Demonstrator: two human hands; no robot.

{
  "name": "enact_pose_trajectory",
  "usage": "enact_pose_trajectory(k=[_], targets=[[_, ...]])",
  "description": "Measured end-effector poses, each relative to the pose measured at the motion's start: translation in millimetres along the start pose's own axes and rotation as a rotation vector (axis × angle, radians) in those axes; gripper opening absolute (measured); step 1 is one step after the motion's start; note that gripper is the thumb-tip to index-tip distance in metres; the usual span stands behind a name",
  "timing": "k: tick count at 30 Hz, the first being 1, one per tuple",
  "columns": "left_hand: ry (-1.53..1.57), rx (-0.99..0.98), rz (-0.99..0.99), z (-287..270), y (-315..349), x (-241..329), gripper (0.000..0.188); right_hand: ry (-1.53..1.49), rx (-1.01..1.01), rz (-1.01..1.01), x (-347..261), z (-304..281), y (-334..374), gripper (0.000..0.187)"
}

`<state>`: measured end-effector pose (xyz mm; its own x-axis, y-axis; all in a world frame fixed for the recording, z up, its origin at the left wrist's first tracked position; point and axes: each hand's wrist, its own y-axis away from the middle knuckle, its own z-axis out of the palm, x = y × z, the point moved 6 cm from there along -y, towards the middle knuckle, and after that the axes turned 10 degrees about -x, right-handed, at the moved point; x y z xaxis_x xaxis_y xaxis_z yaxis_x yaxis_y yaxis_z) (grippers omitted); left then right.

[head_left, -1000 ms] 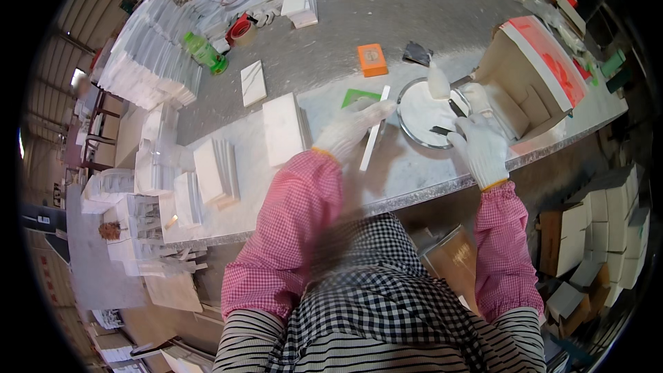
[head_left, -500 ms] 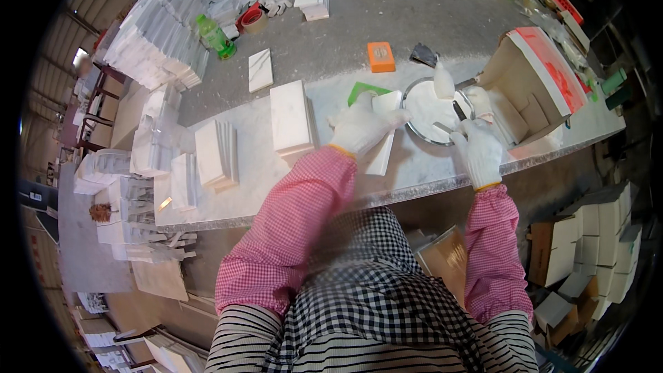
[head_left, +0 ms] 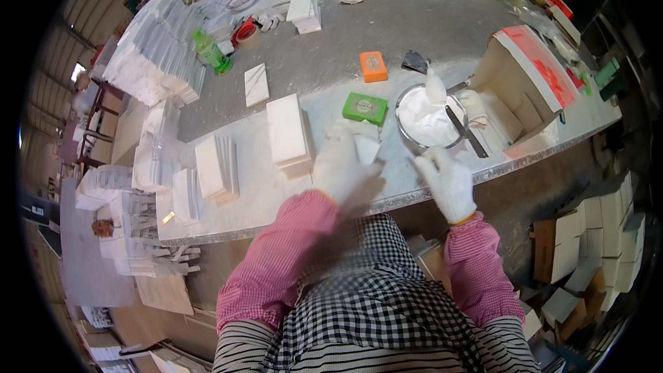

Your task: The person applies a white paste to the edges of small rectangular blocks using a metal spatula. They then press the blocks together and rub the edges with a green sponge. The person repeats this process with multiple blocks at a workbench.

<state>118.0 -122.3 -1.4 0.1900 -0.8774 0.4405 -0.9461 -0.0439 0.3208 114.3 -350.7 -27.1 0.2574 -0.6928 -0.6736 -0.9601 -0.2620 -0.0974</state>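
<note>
My left hand, gloved in white and blurred, grips a tilted white tile over the worktable's near side. A stack of white tiles stands just left of it, and a green box-shaped block lies beyond. My right hand, also white-gloved, is by the near rim of a round metal bowl. Its fingers are loosely bent and hold nothing I can see. White paste fills the bowl, a white bottle leans in it, and a dark-bladed spatula rests across the right rim.
An open cardboard box stands right of the bowl. An orange block, a loose veined tile and a green bottle lie farther back. More tile stacks stand at left. White cartons sit below the table at right.
My left hand has drawn nearer with the tile, uncovering the green block. My right hand has let go of the spatula and moved left and toward me, leaving the spatula on the bowl.
</note>
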Motion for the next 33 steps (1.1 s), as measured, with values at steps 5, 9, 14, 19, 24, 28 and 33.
enact_pose_trajectory(k=[5,9,14,19,24,28,33], targets=[[-0.136,-0.189,-0.2,6.9,34.0,-28.0,0.078,-0.026,-0.117,-0.163,-17.8,58.4,10.8,0.018],[-0.186,-0.101,-0.04,15.8,52.7,-54.3,0.082,0.088,-0.216,-0.312,-32.7,103.3,13.1,0.015],[-0.217,-0.072,-0.105,15.1,55.3,-72.1,0.086,0.125,-0.112,-0.328,-55.3,100.4,-27.5,0.014],[-0.165,-0.058,-0.024,18.8,50.5,-65.2,0.084,0.357,0.043,-0.173,-17.8,115.4,-79.8,0.016],[-0.29,-0.073,0.09,28.9,33.9,-52.9,0.08,0.364,0.017,-0.13,-14.3,119.5,-82.4,0.016],[-0.35,-0.15,0.102,29.5,23.8,-39.0,0.081,0.131,-0.216,-0.07,-33.8,82.1,-50.0,0.02],[-0.349,-0.231,0.167,35.7,7.6,-22.5,0.084,0.019,-0.205,0.033,-13.4,68.6,0.5,0.02]])
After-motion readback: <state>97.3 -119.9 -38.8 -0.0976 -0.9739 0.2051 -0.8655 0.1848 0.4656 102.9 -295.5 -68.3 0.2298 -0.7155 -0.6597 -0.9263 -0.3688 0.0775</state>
